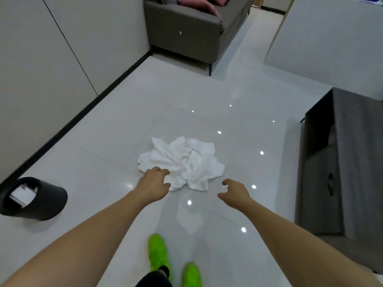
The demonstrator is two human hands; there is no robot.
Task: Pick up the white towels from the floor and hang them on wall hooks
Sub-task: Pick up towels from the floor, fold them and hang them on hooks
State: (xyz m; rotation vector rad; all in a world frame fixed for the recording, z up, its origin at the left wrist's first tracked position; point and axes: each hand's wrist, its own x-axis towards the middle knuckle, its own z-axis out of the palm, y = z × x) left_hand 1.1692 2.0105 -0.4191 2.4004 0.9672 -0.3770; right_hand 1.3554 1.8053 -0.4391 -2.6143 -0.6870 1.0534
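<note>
I see the white towels (182, 162) lying in one crumpled heap on the glossy floor (116, 146), roughly in the middle of the open tiles. Both arms reach forward and down toward the heap. The left hand (153, 183) is at the near left edge of the towels, fingers loosely curled and spread; its fingertips overlap the cloth, but I cannot tell whether they actually touch it, and nothing is gripped. The right hand (236, 193) hangs just beside the near right edge of the heap, apart from the cloth, with fingers relaxed, slightly bent and holding nothing.

Below the arms I see two bright green shoes (159, 255) standing on the tiles. A black bin (41, 201) sits near the left wall (41, 69), with something white inside. A grey sofa (186, 32) with pink cushions (199, 3) stands at the far end, and a dark cabinet (342, 162) lines the right side.
</note>
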